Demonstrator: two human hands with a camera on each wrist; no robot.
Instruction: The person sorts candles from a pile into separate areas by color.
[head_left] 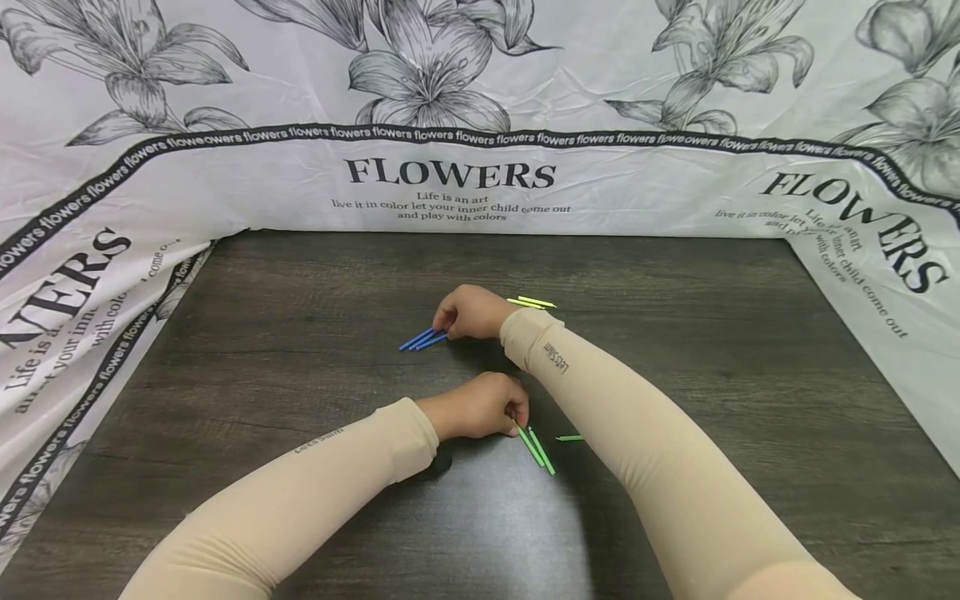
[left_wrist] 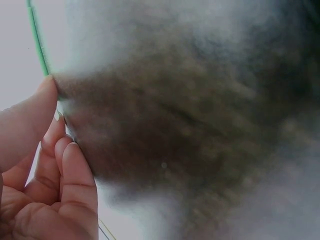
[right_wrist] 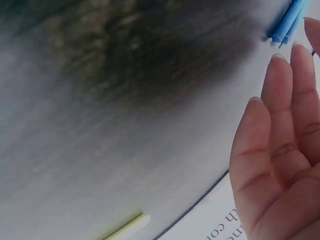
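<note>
My left hand [head_left: 480,406] is low over the table, thumb and fingers pinching the end of a thin green candle [left_wrist: 37,42]. A second green candle [head_left: 542,452] lies beside it. Farther back, my right hand [head_left: 472,312] is at the near ends of a small group of blue candles [head_left: 423,339]. In the right wrist view the blue candles [right_wrist: 287,25] lie just beyond its fingertips, and its fingers [right_wrist: 277,82] are fairly straight, with a gap to the thumb at the image edge. The left index fingertip is partly hidden behind the thumb.
Yellow candles [head_left: 536,302] lie behind the right wrist. Another green candle [head_left: 570,438] is partly covered by the right forearm. A small dark round object [head_left: 441,462] shows under the left wrist. White flower-printed cloth [head_left: 450,187] borders the dark wooden table [head_left: 300,283].
</note>
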